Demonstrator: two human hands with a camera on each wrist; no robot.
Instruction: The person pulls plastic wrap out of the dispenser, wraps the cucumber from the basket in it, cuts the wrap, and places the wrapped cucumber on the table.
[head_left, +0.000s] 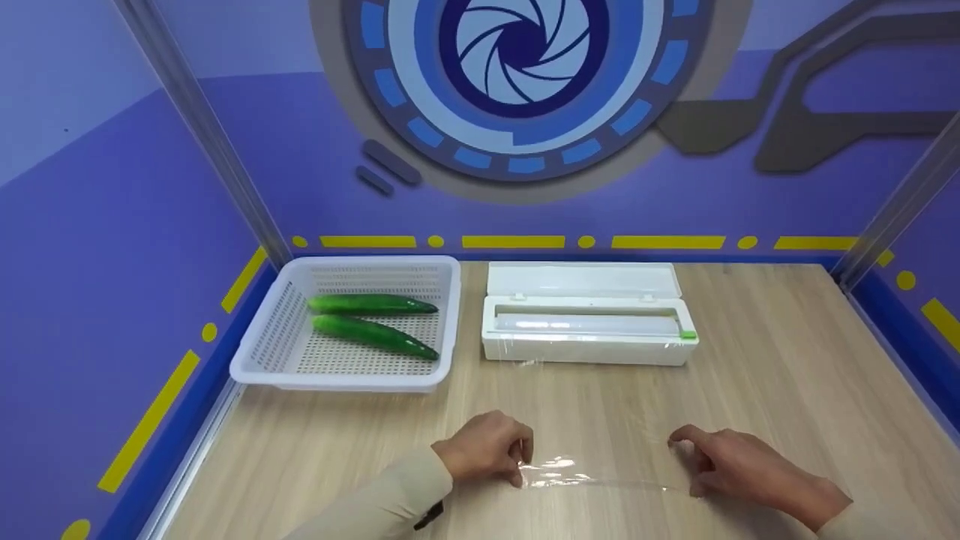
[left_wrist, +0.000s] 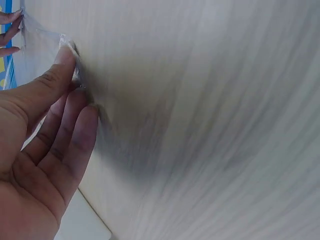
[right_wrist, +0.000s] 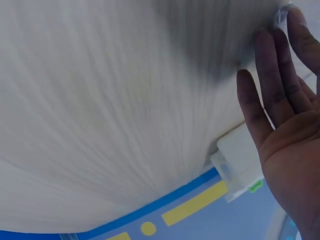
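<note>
A clear sheet of cling film (head_left: 559, 474) stretches low over the wooden table between both hands. My left hand (head_left: 487, 448) pinches its left edge between thumb and fingers; in the left wrist view the bunched film (left_wrist: 75, 55) shows at the thumb tip. My right hand (head_left: 742, 465) holds the other end, with a shiny bit of film (right_wrist: 281, 15) by its thumb in the right wrist view. Beyond the hands stands a white cling film box (head_left: 585, 352), lid raised, the roll (head_left: 585, 324) inside. A strip of film hangs over the box's front.
To the left of the box is a white plastic basket (head_left: 345, 381) with two green cucumbers, one cucumber (head_left: 375, 304) behind the other cucumber (head_left: 375, 336). Blue-purple panels (head_left: 525, 214) wall the table at the back and sides. A green slider (head_left: 688, 335) sits at the box's right end.
</note>
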